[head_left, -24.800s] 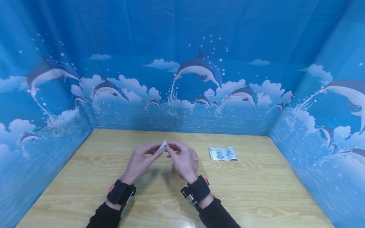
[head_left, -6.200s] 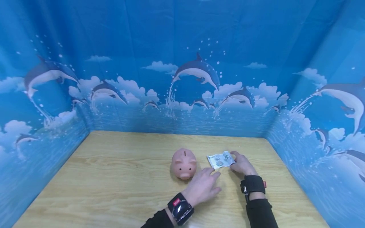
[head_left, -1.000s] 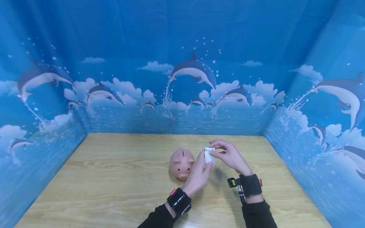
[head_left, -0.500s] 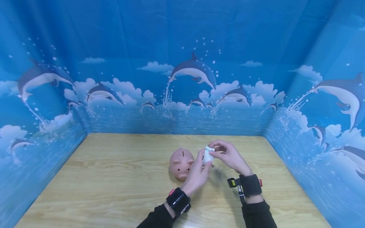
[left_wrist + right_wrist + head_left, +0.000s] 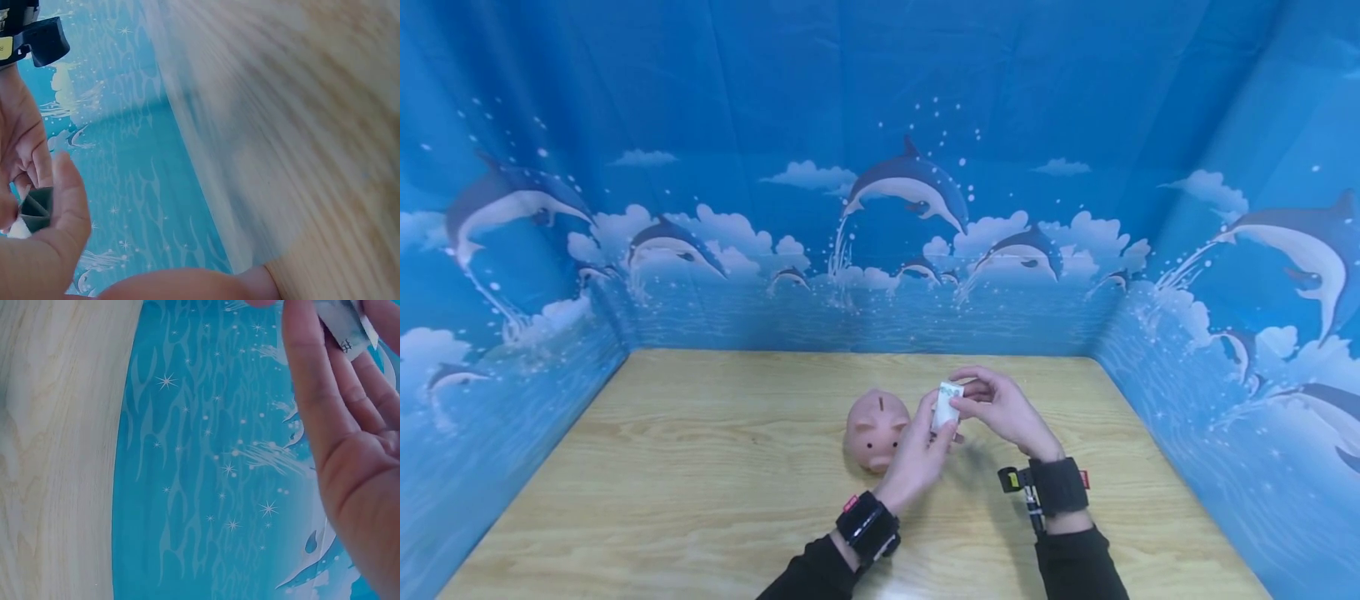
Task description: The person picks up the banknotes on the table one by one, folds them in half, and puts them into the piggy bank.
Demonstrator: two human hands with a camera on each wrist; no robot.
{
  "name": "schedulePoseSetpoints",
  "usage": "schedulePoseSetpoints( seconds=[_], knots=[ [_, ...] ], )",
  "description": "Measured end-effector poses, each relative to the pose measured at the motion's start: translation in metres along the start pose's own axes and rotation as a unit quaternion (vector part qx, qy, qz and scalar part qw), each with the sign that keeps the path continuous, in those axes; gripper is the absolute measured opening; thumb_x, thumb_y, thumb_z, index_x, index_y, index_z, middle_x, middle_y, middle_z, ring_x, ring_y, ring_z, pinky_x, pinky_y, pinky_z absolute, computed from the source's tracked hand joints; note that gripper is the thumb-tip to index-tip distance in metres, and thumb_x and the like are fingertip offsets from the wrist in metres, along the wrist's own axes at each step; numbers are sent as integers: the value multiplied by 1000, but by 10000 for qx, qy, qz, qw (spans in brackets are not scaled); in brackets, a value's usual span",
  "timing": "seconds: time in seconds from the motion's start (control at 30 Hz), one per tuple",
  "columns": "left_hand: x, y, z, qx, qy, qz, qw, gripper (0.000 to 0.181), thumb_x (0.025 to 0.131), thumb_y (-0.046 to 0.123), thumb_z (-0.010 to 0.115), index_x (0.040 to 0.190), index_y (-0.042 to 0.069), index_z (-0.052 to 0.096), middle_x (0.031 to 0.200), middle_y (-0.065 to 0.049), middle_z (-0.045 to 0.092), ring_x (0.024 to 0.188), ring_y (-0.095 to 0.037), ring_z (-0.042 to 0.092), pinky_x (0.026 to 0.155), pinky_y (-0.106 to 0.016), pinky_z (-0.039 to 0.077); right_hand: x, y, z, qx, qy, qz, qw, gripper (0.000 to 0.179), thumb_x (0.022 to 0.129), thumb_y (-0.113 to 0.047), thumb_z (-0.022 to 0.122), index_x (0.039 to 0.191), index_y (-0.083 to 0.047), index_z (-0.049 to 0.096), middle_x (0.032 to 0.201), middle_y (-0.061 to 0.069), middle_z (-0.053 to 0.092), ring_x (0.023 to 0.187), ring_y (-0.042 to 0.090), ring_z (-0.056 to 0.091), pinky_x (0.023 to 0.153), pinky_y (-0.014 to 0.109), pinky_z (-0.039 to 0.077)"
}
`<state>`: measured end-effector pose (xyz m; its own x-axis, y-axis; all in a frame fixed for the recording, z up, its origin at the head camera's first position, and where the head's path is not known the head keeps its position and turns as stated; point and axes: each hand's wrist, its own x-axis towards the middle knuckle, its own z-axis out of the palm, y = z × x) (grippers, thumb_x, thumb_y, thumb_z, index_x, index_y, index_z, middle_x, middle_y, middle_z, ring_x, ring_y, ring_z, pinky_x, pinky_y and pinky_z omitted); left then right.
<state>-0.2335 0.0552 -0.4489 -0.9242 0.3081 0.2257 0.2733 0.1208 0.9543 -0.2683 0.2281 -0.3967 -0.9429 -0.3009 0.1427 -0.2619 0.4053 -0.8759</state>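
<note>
Both hands hold a folded banknote (image 5: 947, 407) above the table, just right of a pink piggy bank (image 5: 876, 429). My left hand (image 5: 917, 454) pinches the lower left part of the note, passing in front of the piggy bank's right side. From the right, my right hand (image 5: 1009, 408) grips its upper edge between thumb and fingers. The left wrist view shows the note (image 5: 36, 209) end-on, its dark green layers folded together. Printed marks show on the note (image 5: 345, 328) in the right wrist view. On top of the piggy bank is a narrow slot (image 5: 882, 404).
The wooden table (image 5: 700, 467) reaches back to a blue curtain (image 5: 820, 317) printed with dolphins, which also closes off both sides. Black straps with small devices (image 5: 868, 527) sit on both wrists.
Earlier the banknote lay flat on the table beside the piggy bank; now it is up in both hands, folded narrow. Over the last second the hands shift only slightly, and the note turns a little.
</note>
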Motion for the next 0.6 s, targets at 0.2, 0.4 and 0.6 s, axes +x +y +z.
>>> schedulePoseSetpoints(
  seconds=[0.2,0.4,0.6],
  knots=[
    [1,1,0,-907,-230,-60,9956,49,107,20,36,154,24,23,129,-16,59,94,-31,68,82,-38,60,0,5,-2,687,-46,-206,9974,29,98,-14,59,122,3,59,110,23,67,87,19,69,76,39,61],
    [2,1,0,-1339,-389,-184,9901,49,108,25,31,156,20,22,122,-17,64,89,-26,69,80,-35,60,1,4,1,310,18,-151,9994,31,92,-11,67,121,-2,61,103,19,70,81,19,70,71,39,61],
    [2,1,0,-1288,-321,-82,9911,54,105,22,46,155,18,26,122,-16,63,96,-39,68,82,-46,60,2,2,2,17,245,-34,9997,31,90,-10,69,120,-3,62,92,13,69,76,18,67,64,34,58]
  ],
)
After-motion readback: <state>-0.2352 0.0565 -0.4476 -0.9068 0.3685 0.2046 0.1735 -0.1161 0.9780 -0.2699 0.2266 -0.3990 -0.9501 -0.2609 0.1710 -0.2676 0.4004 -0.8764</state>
